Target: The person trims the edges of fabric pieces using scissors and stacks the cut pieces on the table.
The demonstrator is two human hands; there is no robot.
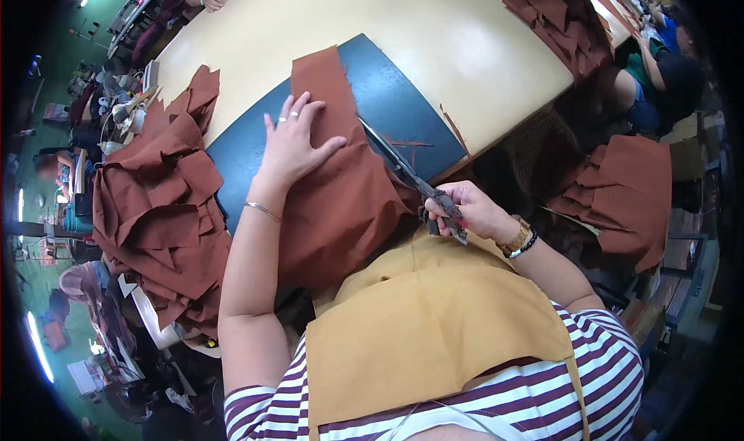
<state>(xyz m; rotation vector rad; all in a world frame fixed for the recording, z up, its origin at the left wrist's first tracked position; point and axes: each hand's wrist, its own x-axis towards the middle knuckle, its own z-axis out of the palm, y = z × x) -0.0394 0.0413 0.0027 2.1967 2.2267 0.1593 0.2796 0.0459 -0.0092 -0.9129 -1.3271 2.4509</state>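
Note:
A long piece of rust-brown fabric [333, 162] lies over a dark blue mat [380, 77] and hangs down over the table's near edge. My left hand [296, 140] rests on the fabric, palm down with fingers spread. In my right hand [473, 210] are scissors [397, 158] whose handles look wrapped in dark cloth. Their long blades point up and left, along the right edge of the fabric. Thin brown offcuts [411, 143] lie on the mat right of the blades.
A heap of cut brown fabric [167, 201] sits at the left. More brown pieces lie on the table's far right corner [558, 22] and in a stack [628, 201] at the right. Across the pale table [465, 38] another person's hand [214, 1] rests. Other people sit at the right.

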